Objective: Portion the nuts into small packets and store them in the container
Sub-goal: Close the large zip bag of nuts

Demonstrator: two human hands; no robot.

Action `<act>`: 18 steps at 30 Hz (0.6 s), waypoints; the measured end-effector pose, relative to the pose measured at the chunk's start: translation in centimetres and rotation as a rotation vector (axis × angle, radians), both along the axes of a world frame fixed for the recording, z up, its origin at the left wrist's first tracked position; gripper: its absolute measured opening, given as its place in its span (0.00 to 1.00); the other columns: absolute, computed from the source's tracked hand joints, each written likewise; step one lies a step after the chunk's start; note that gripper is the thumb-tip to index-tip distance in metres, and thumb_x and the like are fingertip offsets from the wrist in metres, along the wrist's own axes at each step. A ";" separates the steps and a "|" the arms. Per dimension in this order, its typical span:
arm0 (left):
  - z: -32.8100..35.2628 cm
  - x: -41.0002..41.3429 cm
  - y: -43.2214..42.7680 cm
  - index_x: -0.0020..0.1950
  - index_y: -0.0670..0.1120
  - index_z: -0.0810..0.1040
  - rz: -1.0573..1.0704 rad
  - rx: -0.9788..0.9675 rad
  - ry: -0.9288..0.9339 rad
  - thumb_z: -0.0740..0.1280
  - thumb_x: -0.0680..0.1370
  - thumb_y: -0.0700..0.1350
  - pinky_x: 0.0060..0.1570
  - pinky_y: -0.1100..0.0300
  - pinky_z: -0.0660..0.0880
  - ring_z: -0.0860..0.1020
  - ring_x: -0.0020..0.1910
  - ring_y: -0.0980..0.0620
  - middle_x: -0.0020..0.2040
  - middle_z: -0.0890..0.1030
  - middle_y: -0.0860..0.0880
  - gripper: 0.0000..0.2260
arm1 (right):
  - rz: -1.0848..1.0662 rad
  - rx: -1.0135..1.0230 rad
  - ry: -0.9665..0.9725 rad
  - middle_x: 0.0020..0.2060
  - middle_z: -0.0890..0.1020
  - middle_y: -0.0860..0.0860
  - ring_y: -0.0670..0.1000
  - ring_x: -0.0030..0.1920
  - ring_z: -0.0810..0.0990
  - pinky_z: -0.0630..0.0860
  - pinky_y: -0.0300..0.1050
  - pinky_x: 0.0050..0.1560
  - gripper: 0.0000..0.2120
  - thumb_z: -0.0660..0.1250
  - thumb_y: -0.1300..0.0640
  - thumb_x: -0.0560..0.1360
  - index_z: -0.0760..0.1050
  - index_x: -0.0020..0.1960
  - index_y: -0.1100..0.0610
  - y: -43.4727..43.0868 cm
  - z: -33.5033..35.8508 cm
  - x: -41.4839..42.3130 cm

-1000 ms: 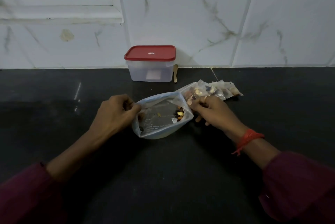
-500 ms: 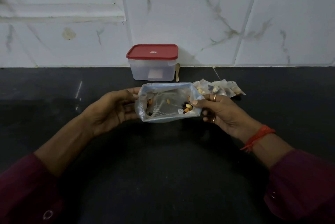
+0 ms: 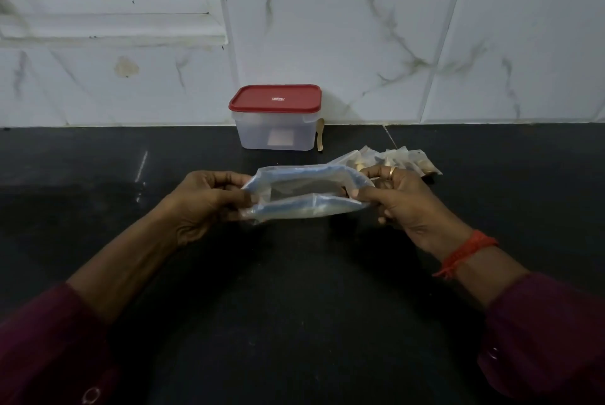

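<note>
A clear plastic zip bag (image 3: 304, 191) with a blue seal strip is held up over the black counter, its mouth gaping toward me. My left hand (image 3: 209, 201) pinches its left end and my right hand (image 3: 399, 198) pinches its right end. The nuts inside are hidden from this angle. Behind my right hand lie several small filled packets (image 3: 399, 160) on the counter. A clear container with a shut red lid (image 3: 276, 119) stands at the wall, farther back.
A small wooden spoon (image 3: 320, 134) leans beside the container against the white marble-tiled wall. The black counter (image 3: 98, 175) stretches left and right. A window ledge (image 3: 111, 18) runs at the upper left.
Both hands lifted the bag and turned its mouth toward me, stretching it sideways. The nuts seen inside earlier are out of sight.
</note>
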State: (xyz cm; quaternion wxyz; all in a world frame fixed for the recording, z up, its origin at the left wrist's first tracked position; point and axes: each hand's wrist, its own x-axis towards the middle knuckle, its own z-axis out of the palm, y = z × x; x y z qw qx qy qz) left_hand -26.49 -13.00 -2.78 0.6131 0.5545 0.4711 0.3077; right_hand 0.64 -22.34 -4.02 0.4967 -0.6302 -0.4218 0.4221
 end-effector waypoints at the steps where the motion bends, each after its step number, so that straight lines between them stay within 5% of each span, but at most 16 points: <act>1: 0.1 0.1 -0.1 0.46 0.39 0.81 0.048 0.077 0.061 0.71 0.70 0.33 0.33 0.62 0.81 0.86 0.41 0.47 0.49 0.84 0.41 0.07 | -0.054 0.043 -0.099 0.30 0.79 0.47 0.41 0.24 0.70 0.70 0.38 0.28 0.11 0.72 0.65 0.73 0.80 0.53 0.54 0.1 -0.2 -0.1; 4: 0.0 0.2 -0.7 0.45 0.41 0.80 0.141 0.416 0.309 0.72 0.74 0.34 0.33 0.61 0.82 0.84 0.35 0.48 0.43 0.84 0.42 0.04 | -0.249 0.278 -0.561 0.25 0.72 0.45 0.44 0.27 0.69 0.69 0.41 0.31 0.06 0.72 0.63 0.70 0.79 0.42 0.52 0.4 -0.9 -0.5; 7: -0.3 0.4 -1.0 0.47 0.44 0.79 0.164 0.532 0.391 0.74 0.74 0.37 0.39 0.54 0.83 0.84 0.35 0.48 0.43 0.83 0.44 0.06 | -0.307 0.353 -0.785 0.24 0.71 0.45 0.47 0.31 0.73 0.68 0.42 0.33 0.06 0.71 0.59 0.71 0.77 0.41 0.48 0.4 -1.2 -0.6; 13: 0.0 0.7 -1.0 0.51 0.42 0.78 0.007 0.294 0.294 0.70 0.77 0.36 0.35 0.57 0.83 0.84 0.44 0.46 0.52 0.81 0.44 0.05 | -0.057 0.331 -0.794 0.36 0.80 0.46 0.47 0.39 0.79 0.81 0.55 0.40 0.07 0.71 0.50 0.69 0.81 0.47 0.43 0.1 -1.2 0.4; 16: 0.4 0.4 -0.8 0.51 0.42 0.79 -0.076 0.256 0.273 0.69 0.77 0.37 0.38 0.55 0.84 0.83 0.49 0.45 0.53 0.81 0.45 0.04 | 0.044 0.265 -0.780 0.42 0.83 0.43 0.45 0.44 0.81 0.83 0.53 0.43 0.18 0.66 0.38 0.64 0.82 0.50 0.43 -0.2 -0.8 0.3; 18: 0.6 -0.1 -0.7 0.51 0.42 0.80 -0.084 0.224 0.217 0.70 0.76 0.39 0.37 0.56 0.83 0.83 0.49 0.44 0.53 0.82 0.44 0.05 | 0.103 0.261 -0.734 0.44 0.84 0.42 0.45 0.46 0.82 0.82 0.49 0.45 0.13 0.69 0.42 0.67 0.82 0.51 0.41 -0.3 -0.8 0.2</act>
